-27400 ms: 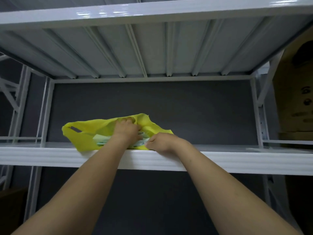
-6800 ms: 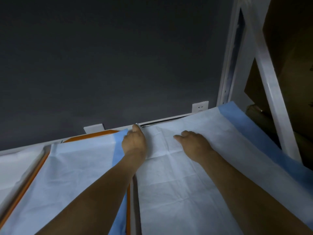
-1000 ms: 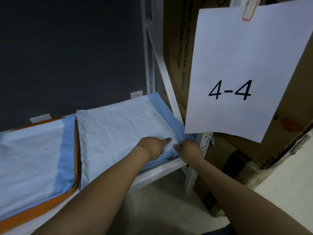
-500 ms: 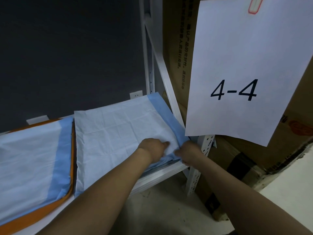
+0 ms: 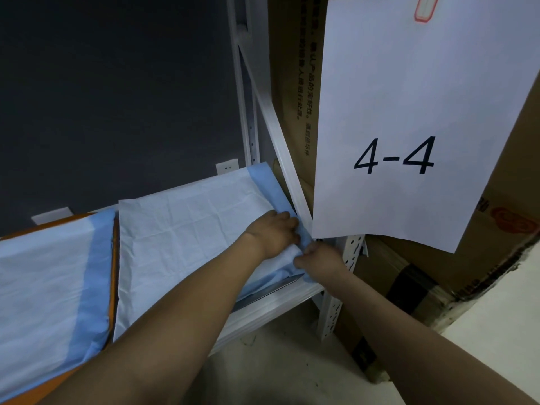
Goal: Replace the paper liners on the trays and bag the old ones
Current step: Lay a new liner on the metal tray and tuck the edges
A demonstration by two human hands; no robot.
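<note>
A white paper liner with a blue border point(image 5: 187, 226) lies spread over the right-hand tray, whose metal front edge point(image 5: 271, 289) shows under it on the shelf. My left hand point(image 5: 273, 233) presses on the liner's near right corner, fingers curled onto the blue edge. Just below it my right hand point(image 5: 318, 258) pinches the blue border at that corner. A second liner point(image 5: 49, 276) covers the orange tray point(image 5: 114, 258) on the left. The bag is out of view.
The white shelf post point(image 5: 347, 258) stands right beside my right hand. A white sheet marked "4-4" point(image 5: 409, 127) hangs over cardboard boxes point(image 5: 482, 244) on the right. A dark wall point(image 5: 117, 97) is behind the shelf; pale floor point(image 5: 277, 361) lies below.
My left hand slid right along the liner to its blue edge. My right hand stayed at the corner, and the blue border there looks more folded over the tray edge.
</note>
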